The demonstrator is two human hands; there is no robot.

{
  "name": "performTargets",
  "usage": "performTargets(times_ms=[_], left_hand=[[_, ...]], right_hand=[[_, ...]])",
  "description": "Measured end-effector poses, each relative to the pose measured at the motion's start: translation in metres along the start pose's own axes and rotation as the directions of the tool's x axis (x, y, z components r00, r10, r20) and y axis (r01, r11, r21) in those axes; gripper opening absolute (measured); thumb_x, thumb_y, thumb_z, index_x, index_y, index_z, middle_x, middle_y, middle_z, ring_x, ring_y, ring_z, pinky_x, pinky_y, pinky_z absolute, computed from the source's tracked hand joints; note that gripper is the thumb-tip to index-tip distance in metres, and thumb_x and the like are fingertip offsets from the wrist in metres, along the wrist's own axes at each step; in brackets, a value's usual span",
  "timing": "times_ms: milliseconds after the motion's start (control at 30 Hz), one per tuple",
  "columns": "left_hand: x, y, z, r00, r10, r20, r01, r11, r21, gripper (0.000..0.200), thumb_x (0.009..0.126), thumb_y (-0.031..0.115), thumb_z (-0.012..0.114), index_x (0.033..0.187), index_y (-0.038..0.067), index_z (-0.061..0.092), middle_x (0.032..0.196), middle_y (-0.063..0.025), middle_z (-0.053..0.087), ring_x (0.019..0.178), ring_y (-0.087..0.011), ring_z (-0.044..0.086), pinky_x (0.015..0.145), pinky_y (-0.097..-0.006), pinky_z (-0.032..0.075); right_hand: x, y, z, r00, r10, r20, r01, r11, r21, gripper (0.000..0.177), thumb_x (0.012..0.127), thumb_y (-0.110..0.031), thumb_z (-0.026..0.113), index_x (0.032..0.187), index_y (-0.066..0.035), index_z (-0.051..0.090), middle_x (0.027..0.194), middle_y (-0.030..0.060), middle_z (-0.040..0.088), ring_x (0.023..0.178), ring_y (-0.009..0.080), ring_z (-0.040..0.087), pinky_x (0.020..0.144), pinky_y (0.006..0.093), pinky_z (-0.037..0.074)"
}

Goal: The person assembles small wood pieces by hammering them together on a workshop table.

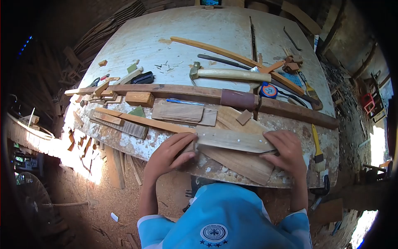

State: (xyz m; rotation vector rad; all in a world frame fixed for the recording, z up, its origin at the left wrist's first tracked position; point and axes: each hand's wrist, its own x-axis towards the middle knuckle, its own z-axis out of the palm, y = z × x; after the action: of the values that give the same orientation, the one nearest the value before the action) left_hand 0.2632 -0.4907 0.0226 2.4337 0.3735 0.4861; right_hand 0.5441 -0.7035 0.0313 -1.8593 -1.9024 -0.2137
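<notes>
Fingers of the left hand are pinching one end of a wooden strip, while the right hand is gripping the other end. It is lying across a wider board at the near edge of the workbench, with a hammer sitting well behind.

Woodworking workshop, seen from above the bench. A worn, paint-splashed workbench carries hand tools: a hammer and a tape measure toward the far right; a brush at the near right edge; loose nails left of the hammer. Sawn boards lie at the near edge; a long batten runs from left to right; offcuts are scattered at the left. Stacked planks fill the far left; sawdust and wood scraps cover the floor below the near left edge.
</notes>
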Motion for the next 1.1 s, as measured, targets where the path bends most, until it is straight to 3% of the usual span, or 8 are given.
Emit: performTargets(times_ms=[233,433,633,733,900,1000,1033,1100], left_hand=[[-0.022,0.006,-0.005,0.989,-0.145,-0.028,0.141,0.986,-0.093,0.052,0.080,0.030,0.069,0.121,0.002,0.055,0.112,-0.0188,0.059,0.099,-0.0336,0.058,0.083,-0.0385,0.047],[0.015,0.017,0.045,1.000,0.017,0.001,-0.017,1.000,0.020,0.056,0.075,0.039,0.072,0.114,0.002,0.059,0.109,-0.0187,0.060,0.099,-0.0342,0.059,0.084,-0.0385,0.048],[0.069,0.037,0.120,0.945,0.305,0.119,-0.322,0.932,0.168,0.050,0.077,0.039,0.067,0.112,0.004,0.058,0.108,-0.0137,0.056,0.102,-0.0296,0.056,0.092,-0.0403,0.042],[0.082,0.036,0.129,0.946,0.308,0.103,-0.319,0.939,0.124,0.049,0.078,0.038,0.067,0.113,0.005,0.058,0.109,-0.0128,0.056,0.103,-0.0287,0.055,0.095,-0.0398,0.039],[0.094,0.026,0.066,0.925,0.374,-0.064,-0.372,0.927,0.043,0.033,0.080,0.024,0.068,0.107,0.006,0.062,0.105,-0.0111,0.060,0.100,-0.0274,0.056,0.088,-0.0411,0.043],[0.127,-0.027,-0.004,0.886,0.299,-0.353,-0.285,0.954,0.091,0.013,0.082,0.008,0.063,0.093,0.003,0.068,0.083,-0.0108,0.066,0.076,-0.0248,0.063,0.069,-0.0338,0.049],[0.141,-0.041,-0.034,0.921,0.102,-0.375,-0.097,0.995,0.033,0.012,0.083,0.005,0.062,0.092,0.001,0.068,0.082,-0.0123,0.067,0.074,-0.0225,0.065,0.067,-0.0314,0.049],[0.182,-0.122,-0.064,0.886,0.059,-0.459,-0.005,0.993,0.118,0.016,0.083,0.006,0.061,0.095,-0.002,0.067,0.086,-0.0169,0.068,0.073,-0.0273,0.067,0.067,-0.0337,0.052]], right_hand=[[0.119,0.047,-0.035,0.968,-0.182,-0.174,0.147,0.970,-0.195,0.062,0.057,-0.018,0.081,0.115,-0.010,0.061,0.107,0.0085,0.064,0.101,0.0265,0.059,0.089,0.0398,0.043],[0.216,0.142,0.030,0.999,-0.010,-0.043,0.003,0.985,-0.170,0.053,0.057,-0.013,0.076,0.108,-0.006,0.062,0.101,0.0130,0.066,0.096,0.0295,0.061,0.089,0.0393,0.044],[0.190,0.144,0.066,0.996,0.093,0.012,-0.089,0.984,-0.156,0.054,0.058,-0.014,0.076,0.109,-0.007,0.061,0.106,0.0129,0.064,0.103,0.0304,0.058,0.093,0.0402,0.041],[0.161,0.137,0.061,0.998,0.039,0.049,-0.032,0.991,-0.132,0.051,0.064,-0.019,0.075,0.112,-0.010,0.060,0.109,0.0114,0.064,0.104,0.0282,0.058,0.094,0.0412,0.039],[0.157,0.140,0.032,0.986,0.050,0.161,-0.062,0.996,0.071,0.040,0.074,-0.023,0.071,0.110,-0.007,0.063,0.102,0.0131,0.065,0.099,0.0269,0.060,0.089,0.0393,0.043],[0.192,0.128,0.014,0.909,0.247,0.337,-0.332,0.916,0.224,0.028,0.084,-0.027,0.063,0.098,-0.003,0.068,0.086,0.0168,0.067,0.087,0.0263,0.064,0.076,0.0355,0.049],[0.210,0.128,0.019,0.891,0.238,0.387,-0.333,0.921,0.201,0.029,0.084,-0.027,0.064,0.100,-0.003,0.067,0.088,0.0168,0.067,0.087,0.0261,0.064,0.076,0.0354,0.049],[0.246,0.133,0.039,0.841,0.226,0.492,-0.339,0.928,0.154,0.031,0.083,-0.027,0.065,0.104,-0.004,0.066,0.091,0.0166,0.067,0.087,0.0257,0.064,0.077,0.0350,0.049]])
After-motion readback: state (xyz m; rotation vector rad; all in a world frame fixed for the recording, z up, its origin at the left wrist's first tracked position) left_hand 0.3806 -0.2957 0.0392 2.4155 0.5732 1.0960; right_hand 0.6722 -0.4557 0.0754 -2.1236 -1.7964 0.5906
